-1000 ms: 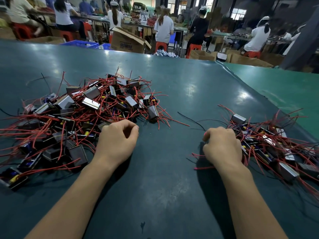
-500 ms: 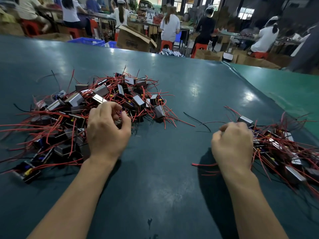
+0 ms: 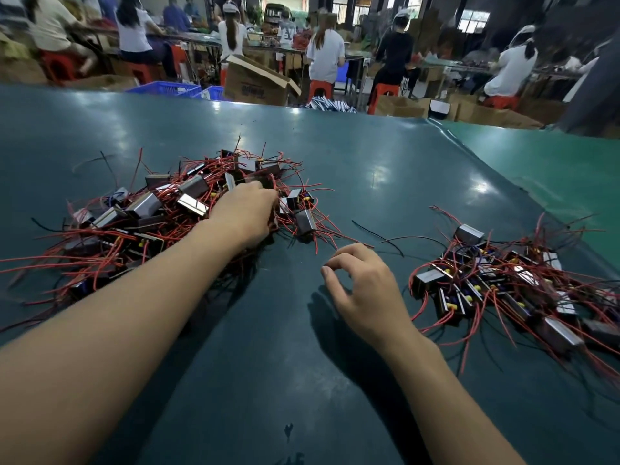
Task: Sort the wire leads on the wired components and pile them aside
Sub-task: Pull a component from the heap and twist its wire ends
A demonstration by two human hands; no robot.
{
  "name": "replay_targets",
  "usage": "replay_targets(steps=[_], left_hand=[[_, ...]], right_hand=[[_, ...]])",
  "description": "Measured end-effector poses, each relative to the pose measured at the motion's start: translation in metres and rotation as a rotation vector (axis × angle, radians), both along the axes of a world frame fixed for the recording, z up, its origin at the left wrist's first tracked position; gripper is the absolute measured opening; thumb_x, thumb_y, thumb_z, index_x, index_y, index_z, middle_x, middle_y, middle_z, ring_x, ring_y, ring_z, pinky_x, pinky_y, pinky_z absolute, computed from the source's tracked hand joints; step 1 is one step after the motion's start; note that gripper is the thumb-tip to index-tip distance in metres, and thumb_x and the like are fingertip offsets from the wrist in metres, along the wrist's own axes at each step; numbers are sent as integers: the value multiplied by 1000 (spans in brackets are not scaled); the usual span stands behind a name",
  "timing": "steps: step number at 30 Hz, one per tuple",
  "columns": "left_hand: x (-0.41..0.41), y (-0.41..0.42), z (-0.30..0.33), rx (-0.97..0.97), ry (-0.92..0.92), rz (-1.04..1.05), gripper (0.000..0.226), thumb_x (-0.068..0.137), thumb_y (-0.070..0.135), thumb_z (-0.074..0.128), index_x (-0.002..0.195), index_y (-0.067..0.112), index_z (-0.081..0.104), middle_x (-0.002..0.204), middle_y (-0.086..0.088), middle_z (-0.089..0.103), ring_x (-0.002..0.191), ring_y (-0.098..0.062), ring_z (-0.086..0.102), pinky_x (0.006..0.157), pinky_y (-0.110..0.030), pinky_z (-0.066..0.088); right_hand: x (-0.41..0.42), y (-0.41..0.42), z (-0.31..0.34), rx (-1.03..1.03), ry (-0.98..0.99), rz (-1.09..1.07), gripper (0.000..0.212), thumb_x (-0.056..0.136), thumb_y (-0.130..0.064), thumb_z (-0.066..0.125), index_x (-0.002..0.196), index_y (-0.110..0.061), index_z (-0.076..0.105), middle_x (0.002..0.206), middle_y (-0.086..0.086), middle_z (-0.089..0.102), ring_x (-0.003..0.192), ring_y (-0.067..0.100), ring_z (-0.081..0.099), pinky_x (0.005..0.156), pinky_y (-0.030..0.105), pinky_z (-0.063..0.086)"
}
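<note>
left hand (image 3: 246,214): fingers buried in left pile (image 3: 141,223), grip cannot tell
right hand (image 3: 364,290): fingers loosely curled, holding nothing
right pile (image 3: 503,283): beside right fingers, apart

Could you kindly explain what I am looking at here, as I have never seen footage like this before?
There is no machine: a person wears a camera on the head, looking down at their own bare arms over a dark green work table. The left hand reaches into the big left pile of wired components, small metal blocks with red leads; what it grips is hidden. The right hand hovers loosely curled, holding nothing, beside the smaller right pile. Other workers sit at benches behind.
</note>
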State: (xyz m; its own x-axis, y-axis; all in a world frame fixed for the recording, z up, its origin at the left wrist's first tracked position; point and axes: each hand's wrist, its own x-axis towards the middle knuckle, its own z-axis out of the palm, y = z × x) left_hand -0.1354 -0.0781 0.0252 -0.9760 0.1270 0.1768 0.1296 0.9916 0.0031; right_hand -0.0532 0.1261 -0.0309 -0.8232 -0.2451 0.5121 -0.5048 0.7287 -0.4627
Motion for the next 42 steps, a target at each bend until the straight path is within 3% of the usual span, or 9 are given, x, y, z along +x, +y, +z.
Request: replay_targets(steps=[5,9,12,20,27,30,34,37,42], left_hand=[[21,-1,5,343,328,-57,27,86,19,69,110,10,63,116,-16,50,102,-35,58,91,-43,48],[65,13,12,423,719,-437,27,82,9,68,108,2,64,113,-19,55,104,-32,56,91,-35,47],[92,30,-11,477,538,-663,48,75,-5,67,122,-1,57,122,-19,57,117,-33,55,101,-44,46],[101,44,-46,832,280,-669,53,73,-10,75,122,-1,56,136,-10,57,129,-17,53,106,-41,46],[67,42,-22,941,114,-597,58,77,33,80,123,8,57,126,-2,62,119,-10,59,96,-28,51],[32,37,-30,694,173,-333,44,87,34,71,122,9,59,118,-5,61,113,-19,58,101,-33,45],[-4,44,-49,341,74,-92,64,91,37,63,142,8,39,143,-10,42,133,-28,37,113,-39,31],[-11,52,-59,68,148,-36,60,90,45,59,140,15,43,135,-5,53,126,-27,40,101,-41,38],[18,52,-54,290,429,-163,48,73,27,73,117,14,60,113,-5,63,109,-29,50,92,-40,38]], right_hand=[[0,0,1,-97,-20,6,11,92,-16,63,90,-8,70,95,2,63,92,17,58,81,26,47],[1,-8,11,-709,-293,103,15,93,-31,62,89,-16,65,80,-2,67,73,9,63,69,24,53],[-1,-6,16,-1105,-565,304,41,83,-48,53,100,-11,63,83,7,68,71,19,67,57,28,56],[-5,8,13,-1103,-794,394,26,76,-32,67,95,-15,68,89,7,70,63,18,68,57,27,57],[-9,23,22,-1268,-833,353,30,81,-9,65,111,-7,60,85,7,71,67,17,67,57,26,56],[-14,31,23,-1380,-787,378,37,88,8,48,121,-8,49,98,14,71,73,19,68,59,26,54],[-16,42,23,-1374,-780,421,51,78,20,32,115,-4,58,92,11,70,80,21,67,65,29,56],[-17,48,26,-1331,-718,350,47,79,18,35,107,-6,64,89,8,70,80,19,66,67,29,56],[-17,49,28,-1338,-737,291,28,89,6,44,99,-7,66,92,10,71,80,19,68,65,31,57]])
